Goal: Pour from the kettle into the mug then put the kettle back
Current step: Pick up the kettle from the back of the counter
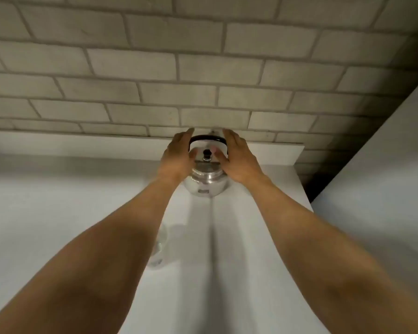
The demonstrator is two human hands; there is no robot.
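Steel kettle (206, 182) stood at the counter's (263, 237) back edge, near the brick wall (203, 68). Left hand (177, 154) and right hand (239, 157) flanked it, fingers spread, gripping nothing. Apparently reach or release step; next move hinges on which. Glass mug (158, 249) nearer, left.

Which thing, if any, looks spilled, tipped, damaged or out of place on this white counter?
Nothing stands out. The metal kettle stands upright by the brick wall, with the left hand and right hand at its sides. No spill shows on the counter.
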